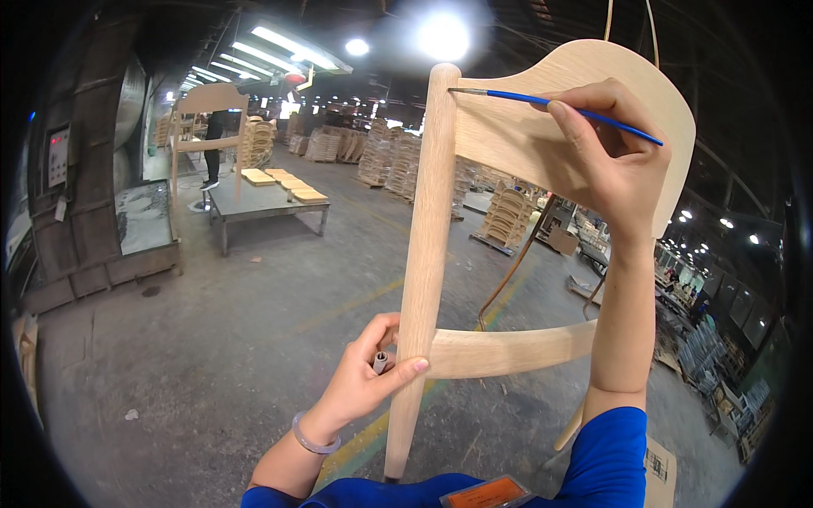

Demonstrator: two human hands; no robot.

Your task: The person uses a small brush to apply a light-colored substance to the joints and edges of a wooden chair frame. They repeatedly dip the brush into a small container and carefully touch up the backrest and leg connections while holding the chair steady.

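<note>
A pale wooden chair back frame stands before me, with a round tapered post, a broad curved top panel and a lower crossbar. My right hand pinches a thin paintbrush with a blue handle. Its bristle tip touches or nearly touches the post where the top panel joins it. Low on the post, my left hand is closed around the wood, thumb in front, near the crossbar. A small greyish tube-like piece also sits in that hand; its kind I cannot make out.
Two thin wires rise above the top panel. At left, a low metal table bears pale boards, and another chair frame is near it. A control box is on the left wall. Wooden stacks are farther back.
</note>
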